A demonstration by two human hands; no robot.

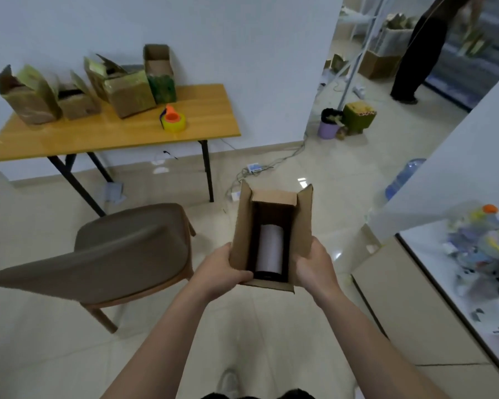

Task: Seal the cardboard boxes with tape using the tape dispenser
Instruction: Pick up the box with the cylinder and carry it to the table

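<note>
I carry an open cardboard box (pixel 242 226) in front of me above the floor, flaps up. Inside it lies a white cylinder (pixel 269 249) on a black base. My left hand (pixel 221 273) grips the box's left wall, thumb hooked over the near edge. My right hand (pixel 314 264) holds its right wall. On the wooden table (pixel 98 136) at the back left sits the tape dispenser (pixel 173 119), an orange holder with a yellowish tape roll. Behind it stand several open cardboard boxes (pixel 127 84) in a row.
A brown chair (pixel 113 254) stands between me and the table, on my left. A white counter (pixel 455 263) with small items is on the right. Cables (pixel 271 165) lie on the tiled floor ahead. A person (pixel 415 53) stands in the far room.
</note>
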